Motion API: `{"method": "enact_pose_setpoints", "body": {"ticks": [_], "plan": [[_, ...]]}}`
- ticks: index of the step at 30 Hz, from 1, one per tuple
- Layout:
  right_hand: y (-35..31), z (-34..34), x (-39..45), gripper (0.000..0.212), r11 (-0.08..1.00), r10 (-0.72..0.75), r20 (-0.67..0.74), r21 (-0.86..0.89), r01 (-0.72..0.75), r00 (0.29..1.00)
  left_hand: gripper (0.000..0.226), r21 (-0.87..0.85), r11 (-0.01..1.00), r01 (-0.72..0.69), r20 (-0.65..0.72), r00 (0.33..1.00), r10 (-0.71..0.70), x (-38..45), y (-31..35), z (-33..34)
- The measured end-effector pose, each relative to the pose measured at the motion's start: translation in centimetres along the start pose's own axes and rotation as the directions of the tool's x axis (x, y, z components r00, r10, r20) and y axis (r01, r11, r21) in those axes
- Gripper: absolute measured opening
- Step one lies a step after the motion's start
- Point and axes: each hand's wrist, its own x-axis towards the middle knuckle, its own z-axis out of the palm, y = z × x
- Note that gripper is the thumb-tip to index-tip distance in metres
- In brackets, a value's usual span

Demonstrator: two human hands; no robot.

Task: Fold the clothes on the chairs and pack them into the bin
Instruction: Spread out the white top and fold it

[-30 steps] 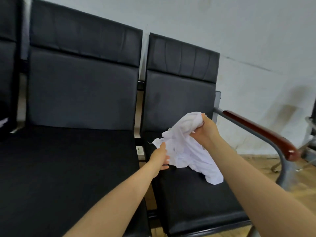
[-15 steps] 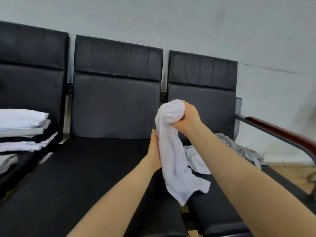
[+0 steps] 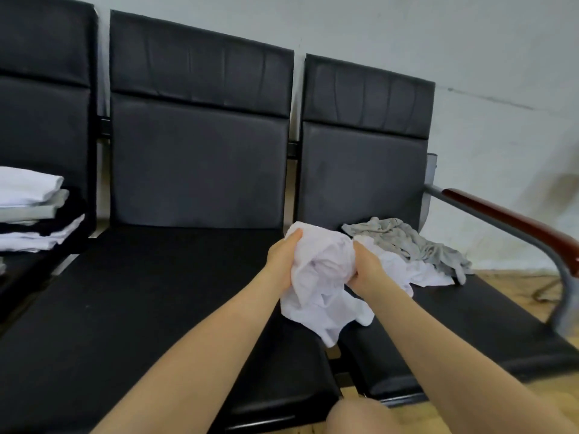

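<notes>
The white shirt [image 3: 319, 277] now hangs lower, bunched between both hands; left hand [image 3: 283, 256] and right hand [image 3: 365, 269] grip it. Next, spread it flat for folding.

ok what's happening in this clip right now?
A person is sorting laundry on a row of black chairs. Both the left hand and the right hand grip a crumpled white garment, held up over the gap between the middle and right seats, not yet folded. A grey garment and more white cloth lie unfolded on the right seat. A folded stack sits on the left chair. No bin in view.
</notes>
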Motion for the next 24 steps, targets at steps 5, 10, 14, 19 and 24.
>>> {"method": "enact_pose_setpoints", "body": {"ticks": [5,10,14,19,24], "plan": [[4.4,1.8,0.3,0.04,0.671,0.049,0.013,-0.741,-0.023,0.999,0.02,0.034,0.997,-0.073,-0.158,0.984,0.078,-0.9,3.9,-4.0],[4.4,9.2,-0.8,0.04,0.868,0.128,0.255,-0.497,0.016,0.958,0.015,0.121,0.968,-0.222,-0.274,0.929,0.247,-2.7,9.1,-11.3],[5.6,13.9,-1.6,0.036,0.906,0.234,0.397,-0.421,-0.051,0.887,0.007,0.354,0.88,-0.317,-0.282,0.861,0.424,-4.0,10.4,-18.3],[9.7,16.9,-2.2,0.028,0.746,0.077,0.41,-0.629,0.22,0.909,0.02,0.683,0.711,-0.167,-0.276,0.843,0.462,-5.0,7.6,-25.3],[11.1,16.4,-1.4,0.028,0.303,-0.081,0.548,-0.782,0.545,0.832,0.033,0.806,0.588,0.073,-0.36,0.848,0.388,-3.7,6.2,-27.1]]}}
